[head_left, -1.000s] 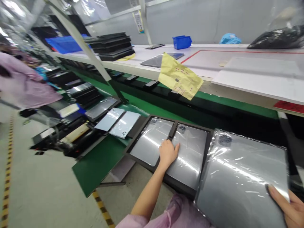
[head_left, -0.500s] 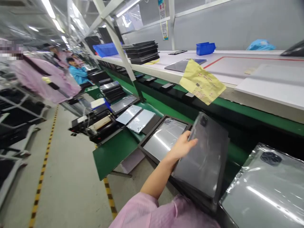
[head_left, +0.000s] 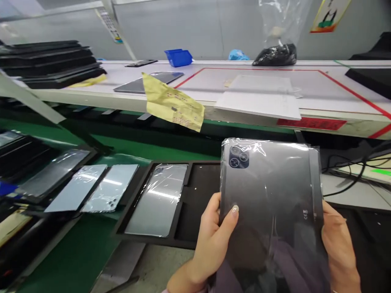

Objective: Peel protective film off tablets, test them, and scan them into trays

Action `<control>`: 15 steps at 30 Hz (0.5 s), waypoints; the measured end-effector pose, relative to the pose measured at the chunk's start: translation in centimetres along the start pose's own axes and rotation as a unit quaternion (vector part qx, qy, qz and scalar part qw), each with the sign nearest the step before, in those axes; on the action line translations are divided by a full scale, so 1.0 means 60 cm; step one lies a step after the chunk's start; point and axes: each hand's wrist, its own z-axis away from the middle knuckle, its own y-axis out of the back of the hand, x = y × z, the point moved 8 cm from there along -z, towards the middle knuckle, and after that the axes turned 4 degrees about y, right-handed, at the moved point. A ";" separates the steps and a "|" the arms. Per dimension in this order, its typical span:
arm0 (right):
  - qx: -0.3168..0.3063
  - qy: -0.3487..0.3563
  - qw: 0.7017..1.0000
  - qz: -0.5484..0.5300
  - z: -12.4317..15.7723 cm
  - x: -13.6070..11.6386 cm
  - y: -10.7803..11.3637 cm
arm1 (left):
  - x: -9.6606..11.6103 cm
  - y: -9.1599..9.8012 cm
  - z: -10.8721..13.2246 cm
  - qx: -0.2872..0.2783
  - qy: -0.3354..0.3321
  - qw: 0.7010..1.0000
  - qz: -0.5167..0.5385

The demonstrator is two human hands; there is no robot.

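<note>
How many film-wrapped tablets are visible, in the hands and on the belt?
5: one tablet held between the left hand and right hand, one in the black tray, two pale ones left of it, one darker further left. The stacks may hide more.

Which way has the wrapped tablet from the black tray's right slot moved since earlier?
Yes, up and out of the tray. Its right slot now lies empty, and the left hand and right hand hold a wrapped tablet, probably that one.
</note>
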 end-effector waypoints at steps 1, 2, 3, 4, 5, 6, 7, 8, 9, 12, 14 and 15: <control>-0.006 -0.010 1.000 -0.016 0.000 0.001 -0.003 | 0.006 0.000 0.001 0.019 -0.030 0.997 -0.065; -0.007 -0.022 0.999 -0.032 0.000 0.004 -0.003 | 0.017 0.002 0.003 0.046 -0.073 0.986 -0.142; 0.000 -0.031 0.999 -0.043 0.001 0.007 0.000 | 0.032 0.005 0.006 0.085 -0.128 0.963 -0.222; 0.007 -0.035 0.998 -0.049 0.003 0.008 0.003 | 0.049 0.008 0.012 0.131 -0.187 0.928 -0.295; 0.016 -0.034 0.998 -0.049 0.006 0.008 0.006 | 0.066 0.012 0.019 0.181 -0.240 0.887 -0.351; 0.028 -0.031 0.998 -0.042 0.010 0.006 0.010 | 0.080 0.016 0.024 0.226 -0.280 0.850 -0.384; 0.040 -0.023 0.998 -0.033 0.014 0.002 0.014 | 0.091 0.021 0.025 0.257 -0.301 0.828 -0.396; 0.049 -0.017 0.998 -0.025 0.020 -0.002 0.016 | 0.099 0.026 0.020 0.267 -0.304 0.827 -0.391; 0.060 -0.014 0.998 -0.018 0.025 -0.006 0.019 | 0.104 0.029 0.009 0.257 -0.295 0.841 -0.374; 0.112 -0.015 0.994 -0.008 0.044 -0.012 0.034 | 0.127 0.029 -0.017 0.212 -0.289 0.887 -0.292; 0.141 -0.027 0.990 -0.013 0.053 -0.011 0.044 | 0.146 0.028 -0.021 0.218 -0.309 0.890 -0.254; 0.151 -0.033 0.988 -0.017 0.056 -0.011 0.048 | 0.153 0.028 -0.020 0.226 -0.319 0.888 -0.242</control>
